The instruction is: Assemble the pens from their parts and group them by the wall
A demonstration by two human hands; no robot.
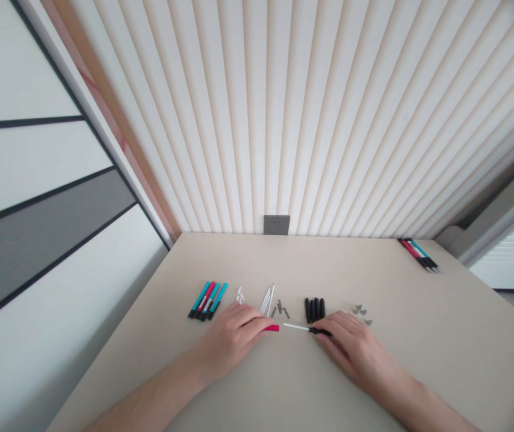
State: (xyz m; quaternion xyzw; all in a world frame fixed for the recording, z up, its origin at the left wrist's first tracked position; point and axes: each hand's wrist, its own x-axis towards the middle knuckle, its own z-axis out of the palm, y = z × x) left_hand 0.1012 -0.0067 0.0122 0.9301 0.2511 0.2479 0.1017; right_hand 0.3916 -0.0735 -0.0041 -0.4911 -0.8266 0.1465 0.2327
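Pens [208, 300] at left of the table [464, 360], 4 grips [314, 310] right of centre, wall socket [277, 224] behind

Home room: desk [419, 360], wall socket [277, 224]

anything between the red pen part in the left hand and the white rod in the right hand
Nothing visible. The red pen part in the left hand and the white rod in the right hand face each other across a small gap; the grey metal parts lie beyond, off that line.

No readable text, no labels (pens [206, 299] blurred)
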